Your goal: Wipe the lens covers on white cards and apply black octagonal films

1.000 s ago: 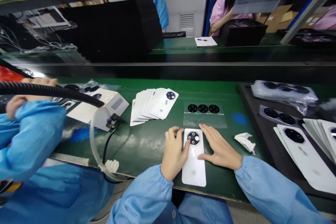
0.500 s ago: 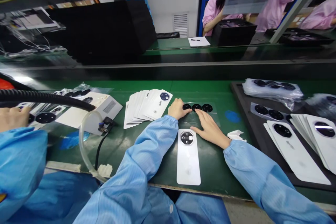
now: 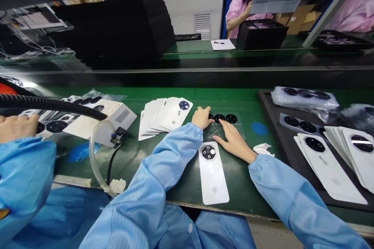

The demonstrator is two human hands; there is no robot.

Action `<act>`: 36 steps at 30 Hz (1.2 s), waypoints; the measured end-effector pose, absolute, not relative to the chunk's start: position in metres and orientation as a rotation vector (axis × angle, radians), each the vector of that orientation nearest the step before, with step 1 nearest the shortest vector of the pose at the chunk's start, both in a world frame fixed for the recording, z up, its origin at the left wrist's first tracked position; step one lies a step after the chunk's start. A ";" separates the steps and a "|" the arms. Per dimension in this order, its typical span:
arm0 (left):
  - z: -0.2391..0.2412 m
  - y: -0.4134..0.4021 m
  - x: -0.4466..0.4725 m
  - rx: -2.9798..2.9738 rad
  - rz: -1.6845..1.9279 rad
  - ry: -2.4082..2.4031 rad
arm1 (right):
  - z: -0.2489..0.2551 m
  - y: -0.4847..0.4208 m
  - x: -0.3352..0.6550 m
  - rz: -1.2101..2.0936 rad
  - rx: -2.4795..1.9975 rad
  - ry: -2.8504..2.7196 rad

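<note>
A clear film strip (image 3: 240,121) with black round camera lens covers (image 3: 231,118) lies on the green bench in front of me. My left hand (image 3: 201,118) is at its left end, fingers bent and thumb over the edge, partly hiding the leftmost cover. My right hand (image 3: 233,140) is open and palm down, fingertips touching the film below the middle cover, thumb spread. Nearer me lies a white phone back panel (image 3: 214,179) with a black camera area, touched by neither hand. A fanned stack of white phone back panels (image 3: 163,116) lies to the left.
A dark tray (image 3: 280,140) at right holds more panels (image 3: 330,167) and bagged lens covers (image 3: 305,96). Crumpled white paper (image 3: 263,149) lies by my right wrist. At left are a white box (image 3: 102,124), a hose (image 3: 52,105) and a co-worker's hand (image 3: 19,127).
My left hand has moved slightly right and up, covering more of the leftmost lens cover. The near panel has turned, its lower end shifting right. My right hand stays nearly still.
</note>
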State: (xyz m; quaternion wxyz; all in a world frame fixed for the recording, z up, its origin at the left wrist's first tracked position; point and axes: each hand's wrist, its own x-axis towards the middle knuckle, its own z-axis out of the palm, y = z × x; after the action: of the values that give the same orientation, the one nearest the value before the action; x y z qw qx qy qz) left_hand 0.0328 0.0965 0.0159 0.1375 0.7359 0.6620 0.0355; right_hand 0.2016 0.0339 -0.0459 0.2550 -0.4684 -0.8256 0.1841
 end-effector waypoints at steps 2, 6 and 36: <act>0.017 0.090 0.035 2.167 0.115 1.904 | -0.047 0.035 0.202 0.507 -1.265 -2.215; 0.014 0.081 0.039 2.219 0.170 1.905 | -0.050 0.036 0.201 0.497 -1.243 -2.183; -0.020 -0.010 -0.042 2.145 0.808 0.997 | -0.028 -0.015 0.220 0.703 -0.938 -2.488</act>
State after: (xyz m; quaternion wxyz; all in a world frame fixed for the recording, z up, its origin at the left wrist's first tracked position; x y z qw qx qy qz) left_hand -0.0424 -0.0102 -0.0200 0.3157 0.8142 0.3784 0.3068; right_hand 0.2205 -0.0151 -0.0284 0.1943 -0.3346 -0.8874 0.2506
